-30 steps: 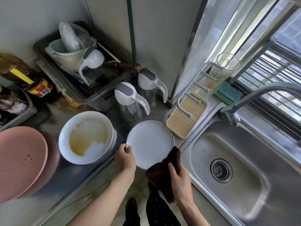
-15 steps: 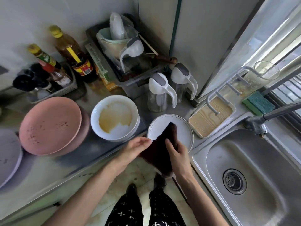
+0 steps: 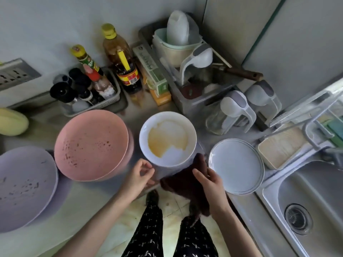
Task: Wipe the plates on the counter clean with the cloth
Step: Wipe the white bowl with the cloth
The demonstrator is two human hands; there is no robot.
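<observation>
A dark brown cloth (image 3: 182, 182) hangs over the counter's front edge, between a stained plate and a clean one. My right hand (image 3: 210, 184) grips its right side. My left hand (image 3: 139, 175) is curled just below the stained plate's rim, its lower fingers pinching the cloth's left edge. The deep white plate (image 3: 168, 139) holds a yellow-brown stain. To its right lies a white plate with a thin dark rim line (image 3: 235, 166), which looks clean. A pink plate (image 3: 91, 143) with dark specks and a purple plate (image 3: 24, 186) with specks sit further left.
Two lidded glass jugs (image 3: 232, 112) stand behind the plates. Bottles (image 3: 120, 56) and a grey basket of jars (image 3: 89, 93) line the wall. A steel sink (image 3: 306, 210) is at the right, with a beige wooden-look tray (image 3: 282, 145) beside it.
The cloth has come off the white rimmed plate and moved left to below the stained plate. Both hands moved left with it, and the view swung left.
</observation>
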